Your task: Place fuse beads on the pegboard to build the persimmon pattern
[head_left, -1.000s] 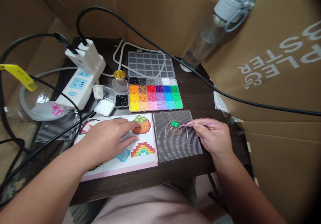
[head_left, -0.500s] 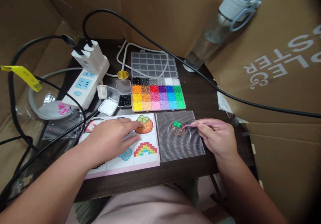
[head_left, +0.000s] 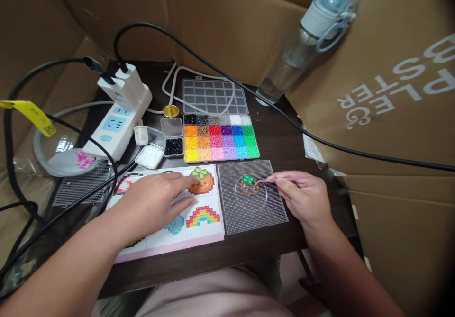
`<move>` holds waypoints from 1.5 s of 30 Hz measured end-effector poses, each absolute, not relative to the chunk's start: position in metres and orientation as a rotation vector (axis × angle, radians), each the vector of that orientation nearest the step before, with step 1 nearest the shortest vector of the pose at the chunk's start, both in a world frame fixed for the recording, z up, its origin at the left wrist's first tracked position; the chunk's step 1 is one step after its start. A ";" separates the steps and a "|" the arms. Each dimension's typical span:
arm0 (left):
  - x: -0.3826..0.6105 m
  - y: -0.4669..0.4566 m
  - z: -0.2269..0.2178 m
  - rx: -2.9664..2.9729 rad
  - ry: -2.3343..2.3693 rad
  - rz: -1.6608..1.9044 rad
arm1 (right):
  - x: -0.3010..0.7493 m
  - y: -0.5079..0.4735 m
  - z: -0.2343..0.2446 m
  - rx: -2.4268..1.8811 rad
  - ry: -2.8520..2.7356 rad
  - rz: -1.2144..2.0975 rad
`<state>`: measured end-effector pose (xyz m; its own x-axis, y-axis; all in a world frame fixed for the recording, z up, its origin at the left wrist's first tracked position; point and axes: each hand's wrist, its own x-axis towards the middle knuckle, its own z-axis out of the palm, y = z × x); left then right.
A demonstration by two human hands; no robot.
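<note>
Pink tweezers (head_left: 275,179) are gripped in my right hand (head_left: 307,196), their tips over a bead figure (head_left: 249,185) with a green top and brown outline. That figure sits on a clear pegboard (head_left: 249,217), inside a faint round outline. Whether the tips pinch a bead is too small to tell. My left hand (head_left: 154,203) lies on the pattern sheet (head_left: 156,246), fingers apart, index fingertip on the orange fruit picture (head_left: 201,182). A rainbow picture (head_left: 203,217) shows below it; the hand covers other pictures.
Behind the board stands an open bead box (head_left: 221,139) with many colours. Small cases of white beads (head_left: 149,156) and black beads (head_left: 173,146) sit left of it. A power strip (head_left: 113,127), black cables (head_left: 209,47) and a water bottle (head_left: 295,56) stand around. Cardboard walls enclose the table.
The tweezer tips have shifted slightly over the bead figure. My left index finger stays on the orange fruit picture. The whole view has moved a little.
</note>
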<state>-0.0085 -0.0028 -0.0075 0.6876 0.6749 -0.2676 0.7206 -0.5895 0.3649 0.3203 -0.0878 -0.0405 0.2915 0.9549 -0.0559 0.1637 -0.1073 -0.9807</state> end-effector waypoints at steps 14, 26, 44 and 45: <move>-0.008 -0.002 -0.010 2.449 1.112 -0.146 | 0.319 -0.089 -0.041 -1.574 -1.127 0.863; -0.010 -0.003 -0.010 2.474 1.088 -0.102 | 0.318 -0.089 -0.042 -1.624 -1.119 0.844; -0.007 -0.003 -0.003 2.457 1.073 -0.125 | 0.315 -0.089 -0.032 -1.669 -1.213 0.731; -0.006 -0.004 -0.002 2.445 1.078 -0.130 | 0.315 -0.089 -0.033 -1.672 -1.222 0.735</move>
